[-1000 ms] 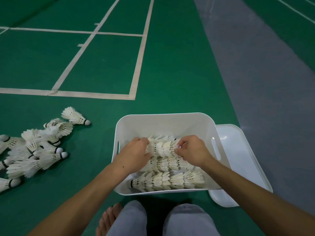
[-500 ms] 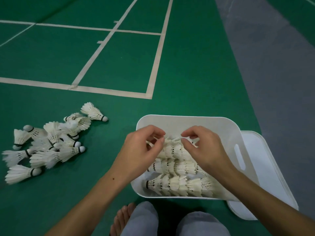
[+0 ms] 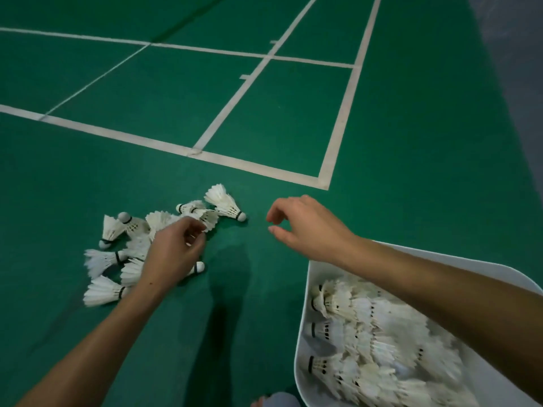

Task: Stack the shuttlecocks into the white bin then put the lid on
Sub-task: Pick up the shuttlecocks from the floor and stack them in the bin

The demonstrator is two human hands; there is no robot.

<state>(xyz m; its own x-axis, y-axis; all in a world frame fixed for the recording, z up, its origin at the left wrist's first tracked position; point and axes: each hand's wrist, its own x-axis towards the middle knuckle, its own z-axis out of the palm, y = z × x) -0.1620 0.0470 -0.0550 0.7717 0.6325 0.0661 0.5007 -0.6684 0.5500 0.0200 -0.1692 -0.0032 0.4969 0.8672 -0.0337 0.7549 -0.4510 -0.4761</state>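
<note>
A person on a green court is reaching for more shuttlecocks, midway through filling the bin. The left hand is lying over the loose pile, fingers curled down among the feathers; whether they are pinching one cannot be told. The right hand is hovering empty, thumb and forefinger parted, just right of the outermost shuttlecock. That one is lying on its side, its long axis slanting across the floor, cork pointing toward the right hand and skirt away from it. Others in the pile are pointing every which way. Beneath the right forearm, three nested rows are lying flat in the bin, corks toward its left wall. The lid is out of view. The pickup step appears to be in hand; the next move seems to call for closing on a shuttlecock, turning it cork-first to match a row, and nesting it.
</note>
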